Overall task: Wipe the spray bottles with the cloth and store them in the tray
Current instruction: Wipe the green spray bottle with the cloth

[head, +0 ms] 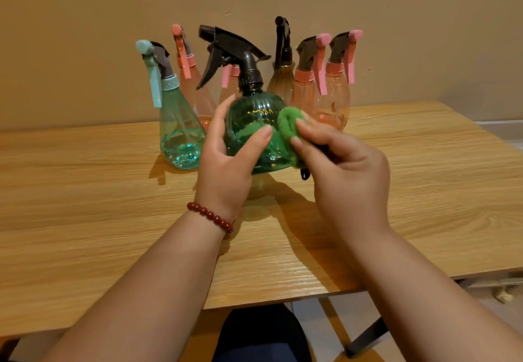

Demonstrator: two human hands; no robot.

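A round green spray bottle with a black trigger head is lifted just above the wooden table. My left hand grips its body from the left, thumb across the front. My right hand pinches a folded green cloth and presses it against the bottle's right side. No tray is in view.
Behind stand several more spray bottles: a teal one at the left, pink ones to the right and behind, and an amber one with a black head. A beige wall rises at the back. The table's front edge is near my lap.
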